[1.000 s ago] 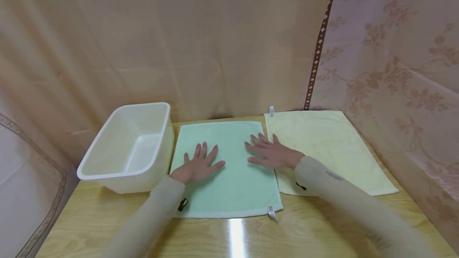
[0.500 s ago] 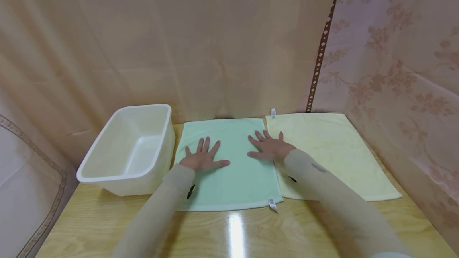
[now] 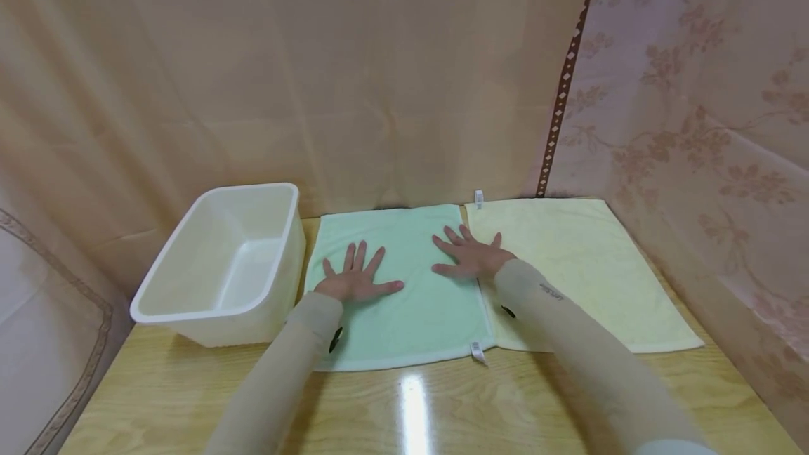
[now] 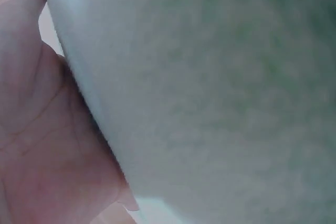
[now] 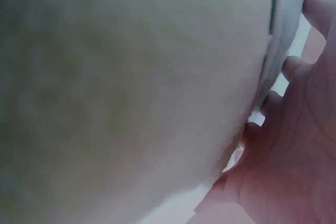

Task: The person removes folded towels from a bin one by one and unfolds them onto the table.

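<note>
A mint-green towel (image 3: 404,328) lies spread flat on the table, its tag at the near right corner. My left hand (image 3: 355,284) rests on the left part of it with fingers spread. On its upper right part lies my right hand (image 3: 470,257), fingers also spread, the little finger and wrist side over the neighbouring pale yellow towel (image 3: 588,272). In the left wrist view the left palm (image 4: 47,145) shows against the green cloth. The right palm (image 5: 294,161) meets the cloth in the right wrist view. Neither hand grips anything.
A white plastic basin (image 3: 218,314) stands at the left, close to the green towel. Behind the wooden table (image 3: 354,413) hangs a beige curtain (image 3: 341,76). A floral curtain (image 3: 714,125) closes off the right side.
Both hands have slid slightly away from me with the green towel, whose near edge has shifted back and now slants up to the right. The fingers stay spread.
</note>
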{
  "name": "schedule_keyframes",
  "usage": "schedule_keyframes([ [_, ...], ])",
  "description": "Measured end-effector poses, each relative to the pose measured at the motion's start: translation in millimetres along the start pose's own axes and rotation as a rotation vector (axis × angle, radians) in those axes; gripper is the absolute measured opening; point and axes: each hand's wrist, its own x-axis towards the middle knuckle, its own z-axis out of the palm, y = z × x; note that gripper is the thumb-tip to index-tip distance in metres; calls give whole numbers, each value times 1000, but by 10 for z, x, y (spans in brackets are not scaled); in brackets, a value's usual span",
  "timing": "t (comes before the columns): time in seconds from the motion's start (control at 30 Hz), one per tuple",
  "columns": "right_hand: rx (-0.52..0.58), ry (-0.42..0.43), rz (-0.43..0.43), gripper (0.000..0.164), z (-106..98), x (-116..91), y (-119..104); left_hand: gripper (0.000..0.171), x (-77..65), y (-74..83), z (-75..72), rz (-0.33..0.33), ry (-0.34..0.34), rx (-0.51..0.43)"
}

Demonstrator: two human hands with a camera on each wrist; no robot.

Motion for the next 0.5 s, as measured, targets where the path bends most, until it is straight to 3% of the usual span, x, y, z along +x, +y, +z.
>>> schedule_keyframes([
  [0.5, -13, -3, 0, 82, -31, -73, -109, 116, -22, -10, -17, -7, -3, -11],
])
